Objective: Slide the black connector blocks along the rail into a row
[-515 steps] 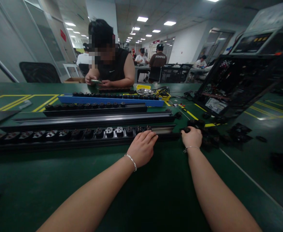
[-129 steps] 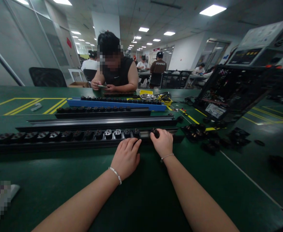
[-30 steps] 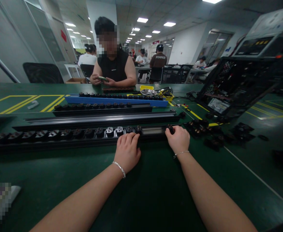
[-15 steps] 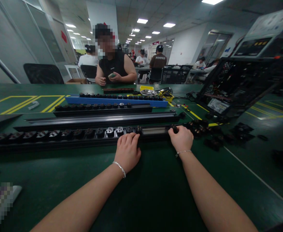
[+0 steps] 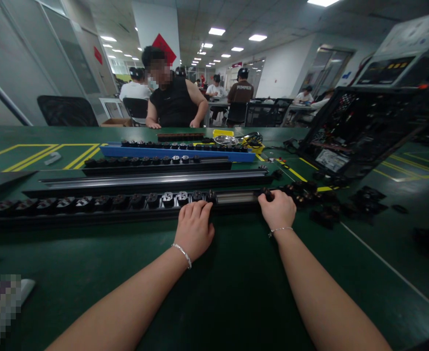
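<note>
A long black power-track rail (image 5: pixel 100 222) lies across the table in front of me, with a row of round black socket modules (image 5: pixel 137 200) seated in its channel. My left hand (image 5: pixel 194 223) grips the rail's front edge beside the last module (image 5: pixel 211 196) of the row, its fingers curled over the edge. To the right of that module a bare stretch of channel (image 5: pixel 238 197) shows. Near the rail's right end, my right hand (image 5: pixel 278 208) is closed on a small black socket module (image 5: pixel 268 195), mostly covered by the fingers.
Behind lie an open rail (image 5: pixel 155 181), another black rail with modules (image 5: pixel 155 168) and a blue rail (image 5: pixel 177 153). Loose black parts (image 5: pixel 305 191) are heaped at right, by an open computer case (image 5: pixel 360 131). Across the table sits a person (image 5: pixel 175 100).
My right hand has shifted very slightly right with the view; both hands keep their grips. The person opposite has lowered their hands to the table, and the object they held is out of sight.
</note>
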`<state>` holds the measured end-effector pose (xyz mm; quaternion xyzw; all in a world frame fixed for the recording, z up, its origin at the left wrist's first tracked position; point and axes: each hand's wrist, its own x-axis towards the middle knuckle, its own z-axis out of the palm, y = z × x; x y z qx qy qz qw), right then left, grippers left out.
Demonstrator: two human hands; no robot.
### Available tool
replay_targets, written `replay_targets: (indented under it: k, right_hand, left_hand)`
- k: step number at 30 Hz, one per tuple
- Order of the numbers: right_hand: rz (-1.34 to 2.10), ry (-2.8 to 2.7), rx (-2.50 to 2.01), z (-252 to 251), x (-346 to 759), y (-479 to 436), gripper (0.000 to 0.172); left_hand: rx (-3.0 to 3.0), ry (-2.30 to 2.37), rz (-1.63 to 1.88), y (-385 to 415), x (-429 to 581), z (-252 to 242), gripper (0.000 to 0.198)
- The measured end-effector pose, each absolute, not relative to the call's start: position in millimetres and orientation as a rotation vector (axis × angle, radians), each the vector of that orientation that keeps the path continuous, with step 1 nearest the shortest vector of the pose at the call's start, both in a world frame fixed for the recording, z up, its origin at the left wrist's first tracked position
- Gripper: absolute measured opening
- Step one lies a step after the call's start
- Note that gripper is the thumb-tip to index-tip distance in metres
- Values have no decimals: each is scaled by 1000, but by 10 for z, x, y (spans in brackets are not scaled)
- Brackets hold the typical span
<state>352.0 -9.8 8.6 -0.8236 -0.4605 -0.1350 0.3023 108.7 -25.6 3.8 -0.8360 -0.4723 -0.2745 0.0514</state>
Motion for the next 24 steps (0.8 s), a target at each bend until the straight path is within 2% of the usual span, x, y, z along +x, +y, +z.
replay_targets:
  k: [24]
  right_hand:
    - [-302,-1121,-2161,92,3645,-118,32]
  left_hand:
    - [-2544,-1422,-839,-248,1084,30,49]
